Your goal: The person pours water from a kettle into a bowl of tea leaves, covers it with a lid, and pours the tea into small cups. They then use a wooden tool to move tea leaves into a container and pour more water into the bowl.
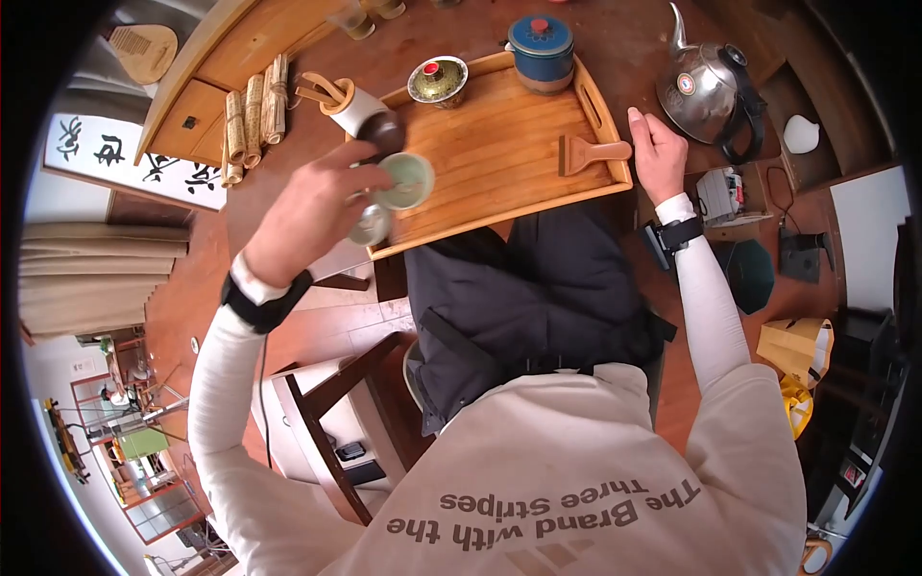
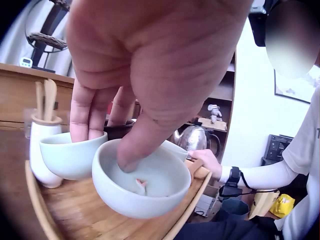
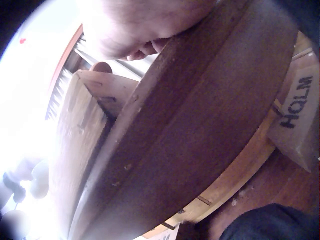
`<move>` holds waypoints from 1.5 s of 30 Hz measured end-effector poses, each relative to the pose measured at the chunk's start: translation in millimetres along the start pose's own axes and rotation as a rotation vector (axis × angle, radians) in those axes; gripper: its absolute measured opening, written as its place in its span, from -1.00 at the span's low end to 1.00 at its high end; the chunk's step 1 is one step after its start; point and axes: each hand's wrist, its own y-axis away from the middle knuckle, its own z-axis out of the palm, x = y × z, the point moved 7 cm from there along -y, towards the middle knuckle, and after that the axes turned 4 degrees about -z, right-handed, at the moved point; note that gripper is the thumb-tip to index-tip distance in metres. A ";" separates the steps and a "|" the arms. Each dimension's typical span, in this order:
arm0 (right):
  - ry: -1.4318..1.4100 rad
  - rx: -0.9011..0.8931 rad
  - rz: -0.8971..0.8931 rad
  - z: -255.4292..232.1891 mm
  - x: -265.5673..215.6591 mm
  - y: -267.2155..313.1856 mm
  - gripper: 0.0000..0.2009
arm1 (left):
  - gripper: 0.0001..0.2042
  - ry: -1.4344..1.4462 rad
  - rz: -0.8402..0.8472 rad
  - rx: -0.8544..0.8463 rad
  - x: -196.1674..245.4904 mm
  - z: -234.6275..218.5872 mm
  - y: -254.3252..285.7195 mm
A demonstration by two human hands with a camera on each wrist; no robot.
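My left hand (image 1: 312,206) is over the left end of a wooden tea tray (image 1: 499,144), gripping pale green teacups. In the left wrist view the thumb reaches into the nearer teacup (image 2: 142,202), which has a small red-and-white figure inside. Two fingers dip into the other pale teacup (image 2: 70,162). A dark cup (image 1: 386,132) sits just beyond the fingers, partly hidden by them. At the right, my right hand (image 1: 658,154) rests by the table edge beyond the tray, holding nothing; the right wrist view shows it against the dark wooden edge (image 3: 200,105).
On the tray are a lidded bowl (image 1: 438,82), a blue pot (image 1: 541,53) and a brown flat-bladed tool (image 1: 591,154). A white holder with wooden utensils (image 1: 353,108) stands at the tray's left corner, near bamboo rolls (image 1: 254,120). A steel kettle (image 1: 701,91) stands at right.
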 end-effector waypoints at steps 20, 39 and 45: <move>0.007 0.000 -0.004 -1.5 -2.1 -1.0 -0.60 | -0.70 -0.107 0.029 -0.077 7.4 107.9 -75.9; 0.222 -0.826 -0.141 -15.4 -71.8 20.3 -0.48 | -0.52 -0.086 -0.369 0.089 -53.5 104.1 81.9; 0.299 -0.731 -0.179 -6.2 -60.3 22.7 -0.59 | -0.57 -0.079 -0.381 0.178 -50.6 112.8 89.0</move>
